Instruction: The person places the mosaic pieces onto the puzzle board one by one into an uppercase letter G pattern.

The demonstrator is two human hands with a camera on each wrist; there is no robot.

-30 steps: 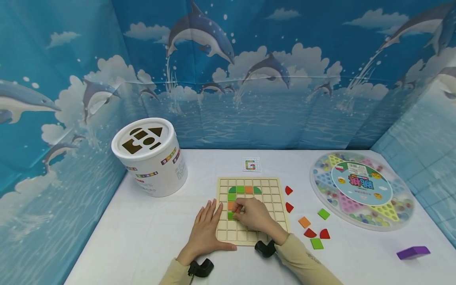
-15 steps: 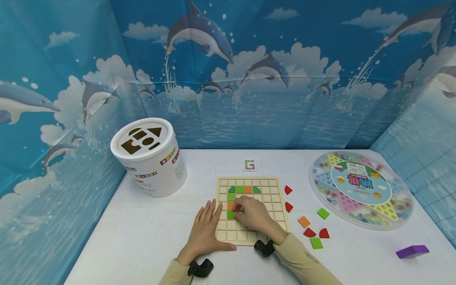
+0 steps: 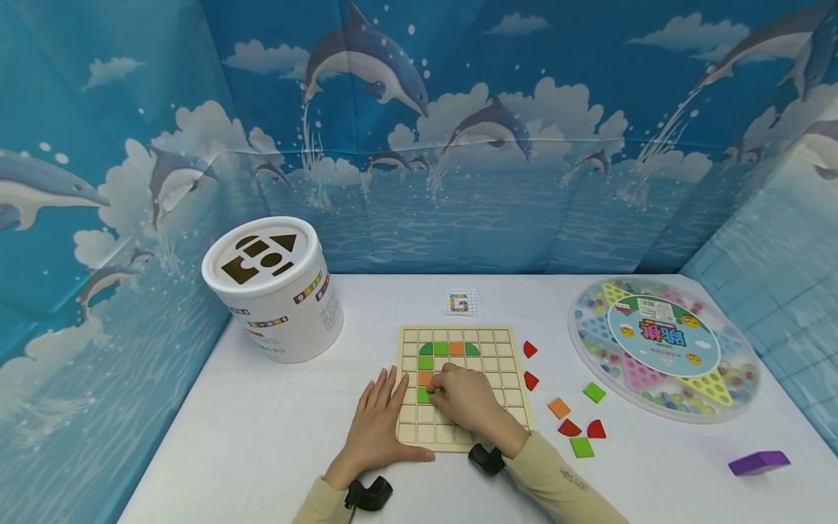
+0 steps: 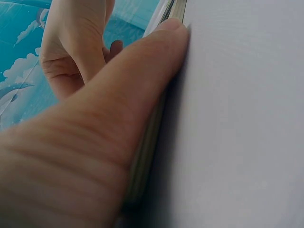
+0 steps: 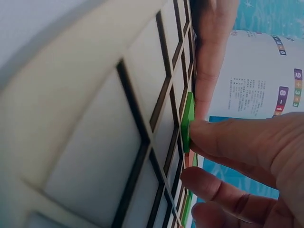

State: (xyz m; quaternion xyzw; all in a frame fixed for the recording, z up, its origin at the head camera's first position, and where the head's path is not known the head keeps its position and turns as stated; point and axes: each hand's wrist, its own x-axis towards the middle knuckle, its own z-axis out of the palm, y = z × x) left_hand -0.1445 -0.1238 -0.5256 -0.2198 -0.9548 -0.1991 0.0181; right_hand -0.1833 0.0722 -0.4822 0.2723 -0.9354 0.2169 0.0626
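1. Closest, the left hand (image 3: 378, 431) lies flat with its fingers spread, grasping nothing: fingers at the left edge of the grid board (image 3: 445, 434), thumb against its near edge by the near left corner.
2. Just beyond, the right hand (image 3: 470, 399) reaches in over the board's near edge, fingers curled. Its thumb touches the green square (image 3: 423, 395); whether that piece is pinched or merely pressed, I cannot tell.
3. That green square lies near the board's left edge, immediately left of the right fingertips; the right hand is nearer. It has no long axis, but its column runs parallel to the left edge, so alignment with the orange square (image 3: 425, 378) just beyond seems to matter most.
4. Off the board's right edge, a purple block (image 3: 759, 463) sits toward the table's right edge; red wedges (image 3: 569, 428), green tiles (image 3: 581, 447) and an orange tile (image 3: 559, 407) lie loose between.
5. Past the board's far edge rests a printed card (image 3: 461, 303).
6. Near the table's far right corner, a round clear case (image 3: 661, 364) holds coloured marbles; toward the far left, a white bucket (image 3: 288, 320) has a slotted lid, its contents hidden.
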